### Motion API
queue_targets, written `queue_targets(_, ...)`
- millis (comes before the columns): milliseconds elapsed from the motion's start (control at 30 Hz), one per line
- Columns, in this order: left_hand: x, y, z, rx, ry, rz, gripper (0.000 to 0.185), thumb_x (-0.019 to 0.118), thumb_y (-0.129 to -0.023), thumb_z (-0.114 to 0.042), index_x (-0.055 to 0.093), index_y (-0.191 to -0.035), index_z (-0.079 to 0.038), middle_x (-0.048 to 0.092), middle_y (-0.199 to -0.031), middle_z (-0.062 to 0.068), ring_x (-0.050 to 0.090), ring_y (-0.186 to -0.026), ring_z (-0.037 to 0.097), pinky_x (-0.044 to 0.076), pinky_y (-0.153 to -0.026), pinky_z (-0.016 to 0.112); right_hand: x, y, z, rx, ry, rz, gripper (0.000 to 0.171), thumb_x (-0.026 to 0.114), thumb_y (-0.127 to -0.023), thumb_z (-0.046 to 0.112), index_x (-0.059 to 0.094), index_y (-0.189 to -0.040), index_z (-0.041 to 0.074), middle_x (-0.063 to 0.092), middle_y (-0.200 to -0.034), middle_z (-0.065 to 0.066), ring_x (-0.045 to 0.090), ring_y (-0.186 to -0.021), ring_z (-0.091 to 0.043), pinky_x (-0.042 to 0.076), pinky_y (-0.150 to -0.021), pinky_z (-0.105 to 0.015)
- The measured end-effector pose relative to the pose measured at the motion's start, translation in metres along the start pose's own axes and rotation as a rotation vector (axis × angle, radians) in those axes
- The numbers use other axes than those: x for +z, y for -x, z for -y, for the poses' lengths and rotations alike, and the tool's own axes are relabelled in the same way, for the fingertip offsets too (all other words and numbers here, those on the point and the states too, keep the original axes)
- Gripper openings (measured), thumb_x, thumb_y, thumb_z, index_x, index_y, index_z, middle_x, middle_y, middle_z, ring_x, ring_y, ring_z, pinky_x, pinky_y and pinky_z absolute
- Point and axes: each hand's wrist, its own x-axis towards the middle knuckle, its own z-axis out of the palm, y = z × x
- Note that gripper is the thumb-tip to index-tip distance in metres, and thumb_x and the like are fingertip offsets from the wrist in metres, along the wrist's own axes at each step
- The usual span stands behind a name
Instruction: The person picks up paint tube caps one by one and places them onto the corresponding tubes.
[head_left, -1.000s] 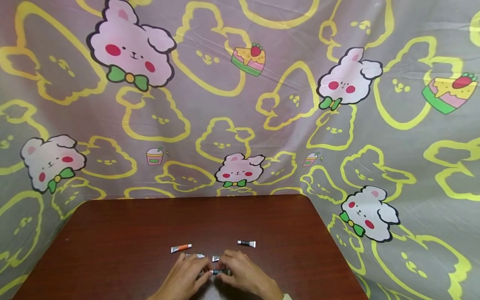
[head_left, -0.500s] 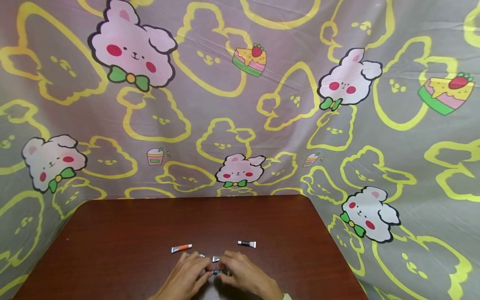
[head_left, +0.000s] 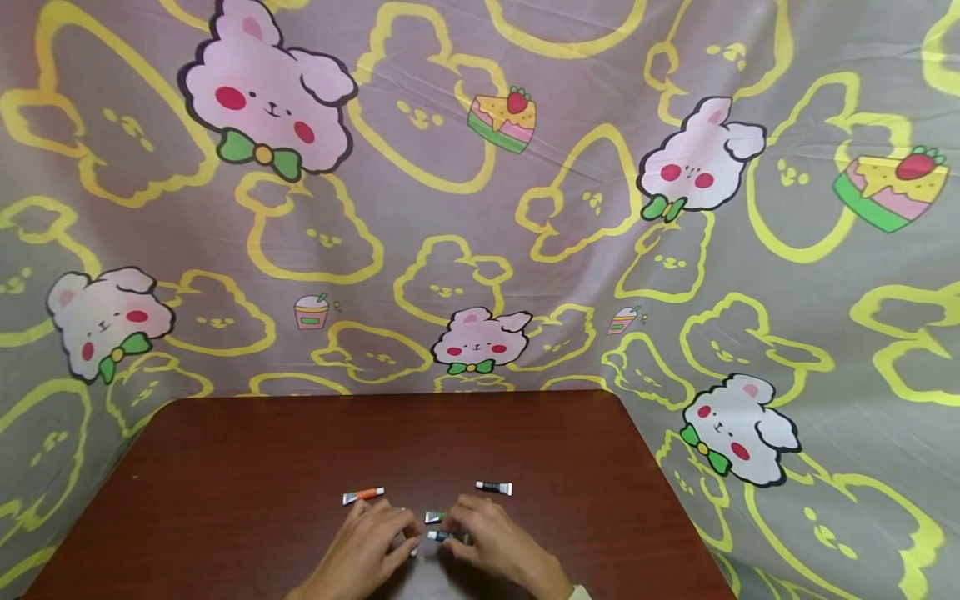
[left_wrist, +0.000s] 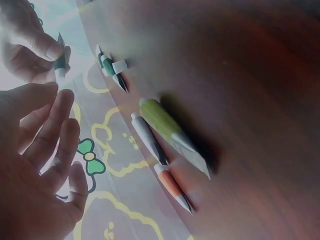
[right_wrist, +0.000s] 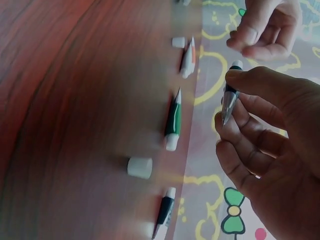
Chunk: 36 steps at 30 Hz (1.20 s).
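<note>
My right hand (head_left: pixel 498 542) pinches a small dark green paint tube (right_wrist: pixel 230 92) between thumb and fingers, its white end pointing toward the left hand. The left hand (head_left: pixel 367 537) stands just left of that end, its fingers loosely bent with nothing visible between them. In the left wrist view, its thumb and forefinger overlap the tip of the held tube. A green paint tube (head_left: pixel 434 517) lies just beyond the right fingers. Beneath the left hand lie an olive paint tube (left_wrist: pixel 162 120) and a white-and-grey one (left_wrist: pixel 146 134), mostly hidden in the head view.
An orange paint tube (head_left: pixel 363 495) lies beyond the left hand and a black one (head_left: pixel 494 487) beyond the right. A loose white cap (right_wrist: pixel 140 167) stands near the green tube. The brown table (head_left: pixel 300 442) meets a patterned cloth (head_left: pixel 570 350) at the back and sides.
My left hand has drawn slightly left, away from the dark green tube. The right hand has shifted a little forward with it, and more of the tube's near end and the green tube shows.
</note>
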Motion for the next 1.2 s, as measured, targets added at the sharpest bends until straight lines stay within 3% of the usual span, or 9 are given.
queue_targets(133,-0.002,0.002,0.000,-0.013,0.000,0.018,0.030,0.095,-0.080,-0.025,0.069,-0.093,-0.032,0.073,-0.092,-0.024,0.059,-0.085,0.000,0.033,-0.074,0.027,0.000,0.005,-0.007,0.012,0.036,-0.019,0.017,0.090,-0.088,0.020,0.076,-0.097,0.017,0.068,-0.093,0.009,0.060,-0.084,0.004,0.047,-0.079,-0.012)
queue_targets(467,-0.003,0.020,0.016,0.001,-0.051,-0.017,0.033,0.097,-0.075,-0.029,0.073,-0.098,-0.031,0.074,-0.096,-0.021,0.066,-0.091,0.004,0.037,-0.076,0.028,-0.001,0.016,-0.025,0.081,-0.003,-0.047,0.018,0.089,-0.086,0.014,0.074,-0.095,0.014,0.067,-0.090,0.006,0.058,-0.081,0.004,0.046,-0.073,-0.010)
queue_targets(867,-0.011,0.035,0.025,-0.052,-0.055,0.041,0.034,0.096,-0.076,-0.030,0.072,-0.099,-0.033,0.072,-0.095,-0.021,0.063,-0.085,0.002,0.031,-0.071,0.024,-0.002,0.029,-0.039,0.190,-0.024,-0.018,0.015,0.088,-0.087,0.014,0.075,-0.094,0.013,0.067,-0.089,0.006,0.057,-0.080,0.003,0.048,-0.070,-0.016)
queue_targets(1200,-0.012,0.042,0.028,-0.050,-0.041,0.030,0.034,0.096,-0.075,-0.028,0.072,-0.099,-0.032,0.072,-0.094,-0.022,0.059,-0.083,0.000,0.031,-0.070,0.024,-0.006,0.044,-0.050,0.265,-0.043,-0.029,0.016,0.089,-0.086,0.014,0.074,-0.094,0.015,0.068,-0.091,0.006,0.059,-0.079,0.000,0.050,-0.068,-0.022)
